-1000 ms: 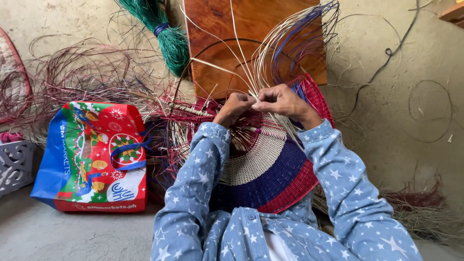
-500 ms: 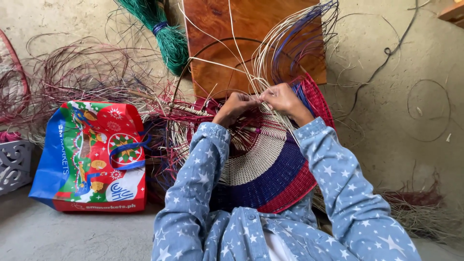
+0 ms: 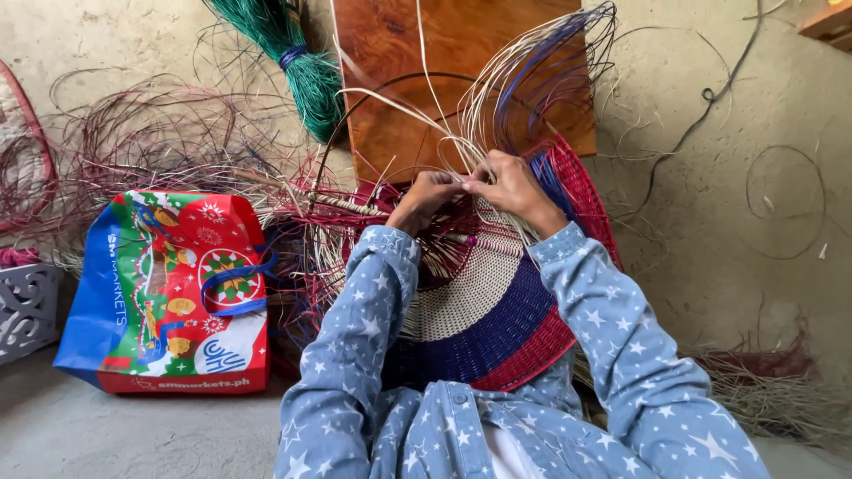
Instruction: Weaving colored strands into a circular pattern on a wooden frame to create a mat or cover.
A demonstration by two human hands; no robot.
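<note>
Fingertips buried in pale strands (image 3: 461,151) atop the woven disc (image 3: 484,310), left hand (image 3: 426,197) and right hand (image 3: 510,188) pinching them (grip half-hidden); red-blue printed bag (image 3: 173,293) left.

A round woven basket panel in cream, blue and red bands (image 3: 497,310) stands on edge in the middle, leaning toward the person. Behind it lies a reddish-brown wooden board (image 3: 399,62) against the wall. The left hand (image 3: 426,197) and right hand (image 3: 510,188) meet at the panel's upper edge, touching each other (loose pale weaving strands (image 3: 497,98) rise from between them). Left of the panel stands a colourful printed shopping bag (image 3: 169,293). A green fibre bundle (image 3: 297,62) hangs behind, left of the board.
</note>
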